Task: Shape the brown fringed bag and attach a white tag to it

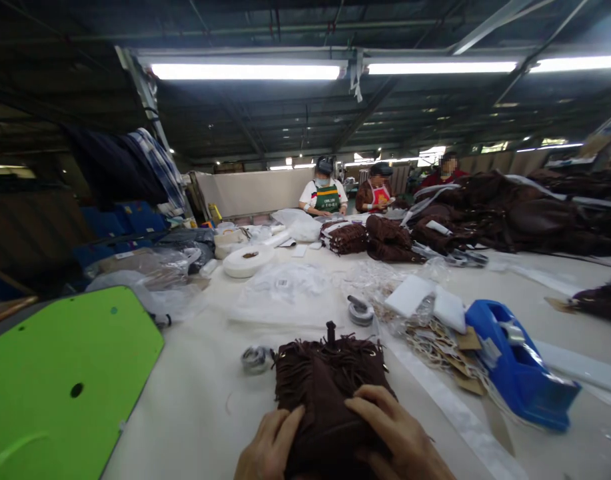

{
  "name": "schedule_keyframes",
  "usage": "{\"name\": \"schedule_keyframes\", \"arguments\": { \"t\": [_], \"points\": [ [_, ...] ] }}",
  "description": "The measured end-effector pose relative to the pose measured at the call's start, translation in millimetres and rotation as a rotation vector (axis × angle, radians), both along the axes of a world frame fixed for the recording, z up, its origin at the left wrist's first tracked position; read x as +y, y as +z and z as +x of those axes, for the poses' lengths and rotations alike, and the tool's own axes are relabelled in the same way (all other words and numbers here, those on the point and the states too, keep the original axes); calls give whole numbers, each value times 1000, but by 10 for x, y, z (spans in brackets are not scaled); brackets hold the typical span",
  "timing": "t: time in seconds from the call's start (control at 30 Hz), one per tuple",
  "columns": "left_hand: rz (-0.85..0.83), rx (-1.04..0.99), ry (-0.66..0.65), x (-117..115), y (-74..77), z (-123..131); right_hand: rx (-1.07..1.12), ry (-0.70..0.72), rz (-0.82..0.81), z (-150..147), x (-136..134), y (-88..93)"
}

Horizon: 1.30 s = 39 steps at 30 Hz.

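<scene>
Brown fringed suede bag (330, 393) lies flat on the white table (200, 400) right before me. I press my left hand (270, 447) and right hand (395, 437) palms-down on its near end, pinning it; blue tape dispenser (520, 367) waits rightward.

Wearer's body: two bare hands only, low in frame
Left hand (270, 447) and right hand (398, 437) both uncovered, no gloves, no rings or bands seen on the fingers; wrists bare up to the bottom edge of the view, no cuff or sleeve showing; fingers and knuckles slightly blurred, nails too soft to make out
</scene>
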<state>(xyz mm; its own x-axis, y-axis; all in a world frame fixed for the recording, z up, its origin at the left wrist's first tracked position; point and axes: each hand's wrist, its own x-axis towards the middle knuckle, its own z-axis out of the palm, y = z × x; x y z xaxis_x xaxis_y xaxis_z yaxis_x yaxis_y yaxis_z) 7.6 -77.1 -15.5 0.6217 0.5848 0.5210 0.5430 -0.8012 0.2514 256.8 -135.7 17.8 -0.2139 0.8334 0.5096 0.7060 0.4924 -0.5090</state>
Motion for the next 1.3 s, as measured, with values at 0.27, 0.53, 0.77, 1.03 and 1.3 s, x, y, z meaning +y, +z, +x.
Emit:
{"name": "schedule_keyframes", "arguments": {
  "t": [0.27, 0.53, 0.77, 1.03, 1.3],
  "points": [
    [-668, -171, 228, 211, 792, 191, 157, -43, -321, -30, 311, 562],
    [-1196, -376, 220, 223, 530, -125, 423, -87, -537, 164, 204, 192],
    [-1105, -501, 341, 102, 409, -204, 690, -387, -467, 163, -415, -340],
    [-1134, -846, 477, -166, 236, -395, 686, -343, -437, -115, -289, -437],
    [-1333, -1135, 164, -262, 38, -84, 894, -186, -693, 77, -116, -262]
  ]
}}
